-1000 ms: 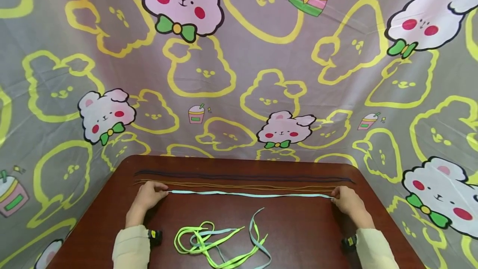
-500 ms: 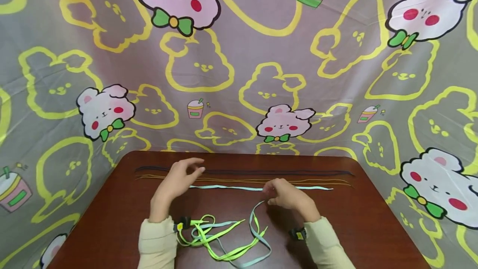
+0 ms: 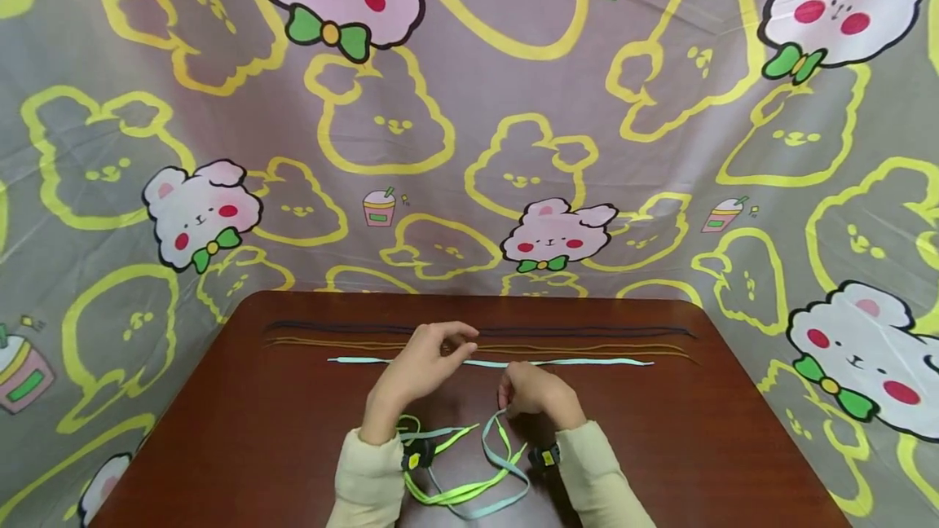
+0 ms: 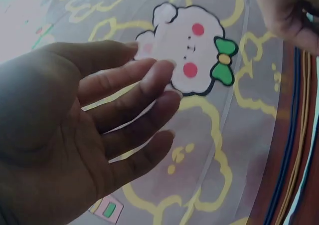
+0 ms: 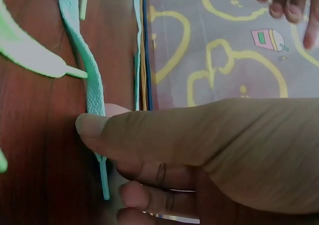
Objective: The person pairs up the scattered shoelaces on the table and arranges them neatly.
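Observation:
My right hand (image 3: 539, 391) pinches a pale blue-green flat shoelace (image 5: 93, 88) between thumb and forefinger, close to its end. In the right wrist view the lace's thin tip pokes out below the thumb. The rest of that lace loops over the table among a neon yellow-green shoelace (image 3: 456, 497). My left hand (image 3: 420, 363) hovers above the table with loosely bent fingers and holds nothing. Part of the tangle is hidden behind the left forearm. Just beyond the hands, another pale blue-green shoelace (image 3: 601, 362) lies stretched straight across, partly covered by them.
Farther back on the brown table (image 3: 242, 430), brown laces (image 3: 594, 347) and dark navy laces (image 3: 594, 332) run straight from left to right. A cartoon-printed cloth (image 3: 440, 145) hangs behind the table and along its sides.
Both hands have left the ends of the straight blue-green lace and come inward. The right hand has taken the end of the loose blue-green lace; the left has moved right, with nothing in it.

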`<action>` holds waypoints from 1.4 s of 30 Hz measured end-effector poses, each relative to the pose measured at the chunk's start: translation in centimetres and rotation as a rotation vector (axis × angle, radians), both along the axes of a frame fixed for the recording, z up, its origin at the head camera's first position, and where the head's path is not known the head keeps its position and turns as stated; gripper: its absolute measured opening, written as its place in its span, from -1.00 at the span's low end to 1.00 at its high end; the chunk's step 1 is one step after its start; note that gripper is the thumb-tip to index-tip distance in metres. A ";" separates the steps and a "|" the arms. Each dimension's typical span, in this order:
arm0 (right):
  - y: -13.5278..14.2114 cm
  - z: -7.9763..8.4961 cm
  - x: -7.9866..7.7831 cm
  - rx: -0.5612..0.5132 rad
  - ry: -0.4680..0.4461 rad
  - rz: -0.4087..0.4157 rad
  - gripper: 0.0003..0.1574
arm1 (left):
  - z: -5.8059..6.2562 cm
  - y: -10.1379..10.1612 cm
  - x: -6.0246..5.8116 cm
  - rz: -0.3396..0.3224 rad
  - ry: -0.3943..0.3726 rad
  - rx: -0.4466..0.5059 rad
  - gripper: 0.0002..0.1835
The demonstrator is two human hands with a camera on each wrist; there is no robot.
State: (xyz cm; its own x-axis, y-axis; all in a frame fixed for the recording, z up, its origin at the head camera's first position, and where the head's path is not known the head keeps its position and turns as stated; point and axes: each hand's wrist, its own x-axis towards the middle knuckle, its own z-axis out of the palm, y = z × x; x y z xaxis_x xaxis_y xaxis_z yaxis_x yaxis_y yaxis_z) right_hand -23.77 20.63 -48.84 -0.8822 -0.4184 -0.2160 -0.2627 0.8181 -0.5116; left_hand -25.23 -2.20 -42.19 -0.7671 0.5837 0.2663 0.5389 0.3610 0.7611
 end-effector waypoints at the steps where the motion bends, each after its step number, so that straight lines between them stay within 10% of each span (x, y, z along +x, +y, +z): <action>1: -0.1 0.3 0.1 0.002 0.001 0.001 -0.75 | 0.0 0.2 0.0 -0.013 0.018 -0.003 -0.77; 11: 0.3 6.1 2.4 -0.093 0.247 0.022 -0.79 | 1.0 2.1 0.5 -0.038 -0.001 0.049 -0.61; 27: 0.2 11.4 6.9 -0.254 0.589 -0.109 -0.85 | 1.7 2.8 2.1 -0.338 -0.191 0.031 -0.65; 42: 1.8 12.1 8.2 -0.361 0.631 -0.121 -0.77 | 3.3 1.1 3.4 -0.263 -0.047 0.081 -0.74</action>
State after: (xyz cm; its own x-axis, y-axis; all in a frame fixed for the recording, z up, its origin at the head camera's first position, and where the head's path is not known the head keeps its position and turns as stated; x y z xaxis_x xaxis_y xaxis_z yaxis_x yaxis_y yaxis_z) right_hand -15.60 22.39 -36.77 -0.8377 -0.2590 0.4808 -0.5145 0.6695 -0.5357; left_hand -21.86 -1.09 -38.94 -0.6045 0.7427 0.2880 0.5695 0.1501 0.8082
